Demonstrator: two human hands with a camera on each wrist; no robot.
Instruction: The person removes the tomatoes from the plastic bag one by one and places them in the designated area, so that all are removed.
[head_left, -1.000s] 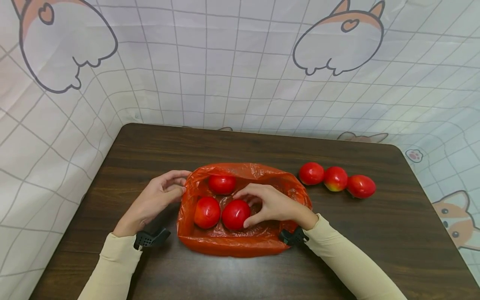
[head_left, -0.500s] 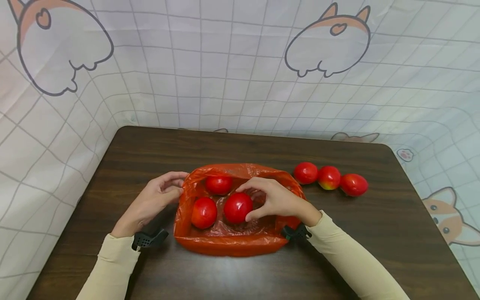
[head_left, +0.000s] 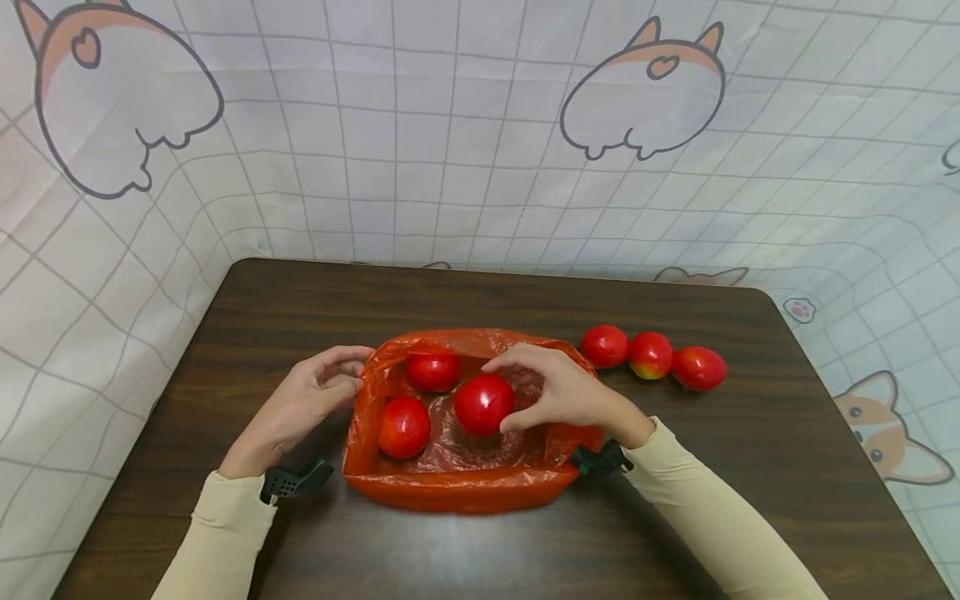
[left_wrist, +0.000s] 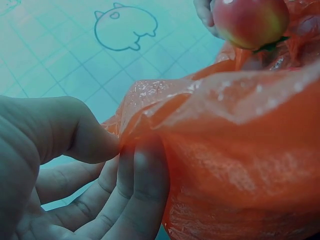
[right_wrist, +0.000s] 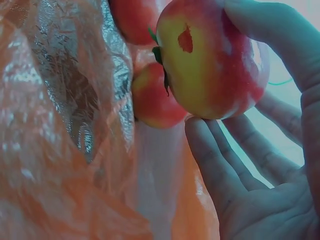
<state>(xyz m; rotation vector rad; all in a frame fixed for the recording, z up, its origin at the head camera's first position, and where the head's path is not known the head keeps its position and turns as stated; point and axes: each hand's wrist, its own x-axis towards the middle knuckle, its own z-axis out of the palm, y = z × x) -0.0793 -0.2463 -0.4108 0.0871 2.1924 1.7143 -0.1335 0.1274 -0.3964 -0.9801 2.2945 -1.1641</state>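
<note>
Gripping a red tomato (head_left: 484, 405) with the right hand (head_left: 566, 396), over the middle of the orange bag (head_left: 465, 493); pinching the bag's rim with the left hand (head_left: 303, 400), at nine o'clock. Probably light, firm and slippery; best grasped round the widest part, with thumb opposite fingers, clear of the green leaves (right_wrist: 157, 55). Can also see three loose tomatoes (head_left: 651, 356) on the table (head_left: 300, 296), at two o'clock from the bag. Cannot read any brand, label or writing.
</note>
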